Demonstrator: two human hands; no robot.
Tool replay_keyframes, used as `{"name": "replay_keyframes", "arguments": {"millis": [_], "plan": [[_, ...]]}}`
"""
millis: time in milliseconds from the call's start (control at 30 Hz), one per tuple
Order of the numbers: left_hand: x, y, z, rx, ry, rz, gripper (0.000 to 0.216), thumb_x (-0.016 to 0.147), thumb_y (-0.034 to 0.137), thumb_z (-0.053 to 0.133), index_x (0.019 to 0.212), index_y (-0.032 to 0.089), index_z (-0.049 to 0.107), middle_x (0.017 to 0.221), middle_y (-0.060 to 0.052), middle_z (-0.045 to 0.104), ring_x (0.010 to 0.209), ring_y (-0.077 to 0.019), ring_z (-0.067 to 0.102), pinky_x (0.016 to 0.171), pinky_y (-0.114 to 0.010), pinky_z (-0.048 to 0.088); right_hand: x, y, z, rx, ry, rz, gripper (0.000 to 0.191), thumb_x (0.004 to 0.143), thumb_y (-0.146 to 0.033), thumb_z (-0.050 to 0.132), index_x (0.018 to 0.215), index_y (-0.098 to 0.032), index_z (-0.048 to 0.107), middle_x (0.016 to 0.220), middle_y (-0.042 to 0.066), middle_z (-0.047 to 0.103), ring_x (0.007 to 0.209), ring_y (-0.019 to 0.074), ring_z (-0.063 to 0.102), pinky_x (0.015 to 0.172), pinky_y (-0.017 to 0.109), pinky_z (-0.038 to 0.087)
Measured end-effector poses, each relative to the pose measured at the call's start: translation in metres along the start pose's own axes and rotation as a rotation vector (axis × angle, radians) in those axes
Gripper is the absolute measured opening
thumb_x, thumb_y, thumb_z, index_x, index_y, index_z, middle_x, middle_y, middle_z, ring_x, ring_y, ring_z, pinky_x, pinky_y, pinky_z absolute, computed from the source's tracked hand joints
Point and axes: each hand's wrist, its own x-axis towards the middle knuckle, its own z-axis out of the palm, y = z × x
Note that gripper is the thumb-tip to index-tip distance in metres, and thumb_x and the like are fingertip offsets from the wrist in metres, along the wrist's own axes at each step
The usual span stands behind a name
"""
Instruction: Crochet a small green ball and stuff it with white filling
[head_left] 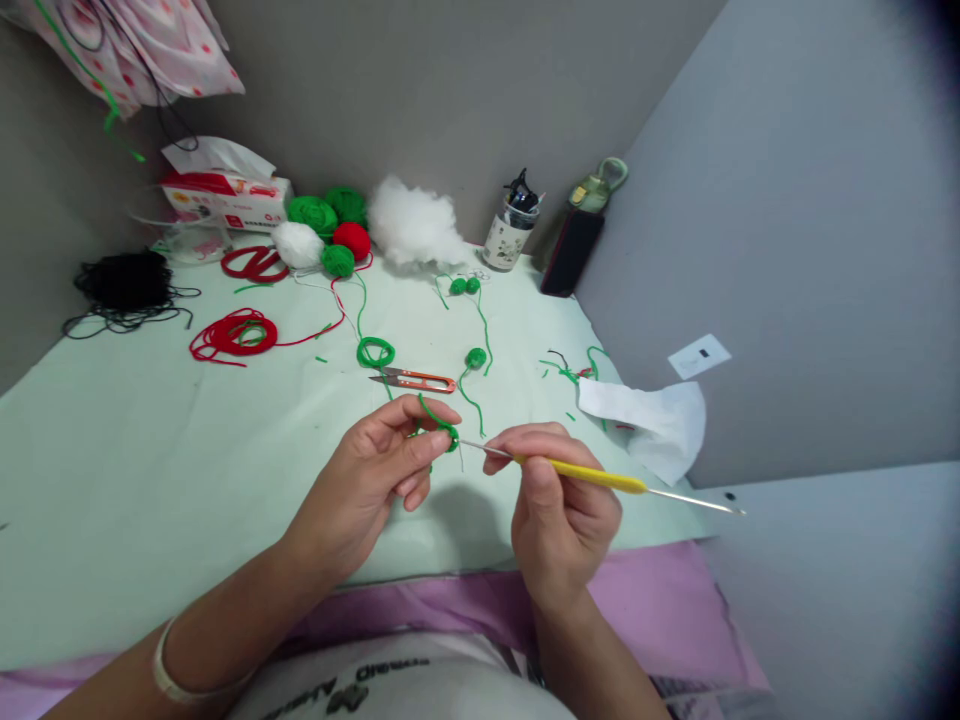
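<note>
My left hand (375, 475) pinches a small green crochet piece (448, 434), with green yarn looped over its forefinger. My right hand (559, 500) grips a crochet hook with a yellow handle (592, 476); its metal tip reaches into the green piece. Both hands hover over the pale green table cover (150, 440), close to my body.
Orange thread snips (416, 379) lie just beyond my hands, beside a green yarn ring (375, 352). Small green crocheted bits (475, 357), red yarn (234, 334), black yarn (124, 282), yarn balls (330, 225), white stuffing (412, 222), a tissue box (225, 195), a jar (510, 232), a bottle (577, 235) and white paper (649, 415) surround them.
</note>
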Motion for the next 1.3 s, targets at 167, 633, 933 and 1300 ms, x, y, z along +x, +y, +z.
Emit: {"name": "replay_keyframes", "arguments": {"millis": [167, 633, 933, 1300], "plan": [[-0.0006, 0.0015, 0.0025, -0.001, -0.007, -0.005, 0.006, 0.086, 0.021, 0.083, 0.089, 0.02, 0.078, 0.067, 0.008, 0.049, 0.048, -0.0018, 0.034, 0.044, -0.012, 0.039, 0.0002, 0.001, 0.0017, 0.007, 0.006, -0.024, 0.019, 0.104, -0.018, 0.058, 0.106, -0.023, 0.077, 0.091, 0.004, 0.075, 0.075, 0.0154, 0.069, 0.063, 0.032, 0.06], [-0.0007, 0.0021, 0.0036, 0.026, -0.003, -0.007, 0.01, 0.085, 0.023, 0.084, 0.087, 0.019, 0.075, 0.063, 0.009, 0.049, 0.046, -0.0027, 0.034, 0.044, -0.015, 0.039, -0.0005, 0.0011, 0.0007, -0.063, 0.012, -0.022, 0.018, 0.104, -0.02, 0.058, 0.105, -0.024, 0.075, 0.089, 0.004, 0.075, 0.073, 0.0164, 0.069, 0.062, 0.033, 0.06], [-0.0018, 0.0001, 0.004, 0.103, 0.022, 0.041, 0.011, 0.085, 0.025, 0.084, 0.085, 0.02, 0.074, 0.064, 0.007, 0.052, 0.046, -0.0038, 0.039, 0.044, -0.017, 0.039, -0.0022, 0.0013, -0.0027, -0.111, -0.021, -0.085, 0.023, 0.103, -0.014, 0.057, 0.109, -0.024, 0.076, 0.091, 0.004, 0.076, 0.078, 0.0176, 0.069, 0.064, 0.033, 0.06], [-0.0018, 0.0016, 0.0041, 0.082, 0.021, 0.026, 0.012, 0.085, 0.026, 0.084, 0.085, 0.019, 0.074, 0.062, 0.008, 0.051, 0.045, -0.0035, 0.038, 0.043, -0.017, 0.039, -0.0029, -0.0012, -0.0037, -0.134, -0.025, -0.085, 0.022, 0.103, -0.016, 0.057, 0.108, -0.024, 0.076, 0.09, 0.004, 0.076, 0.077, 0.0184, 0.07, 0.064, 0.034, 0.06]]}}
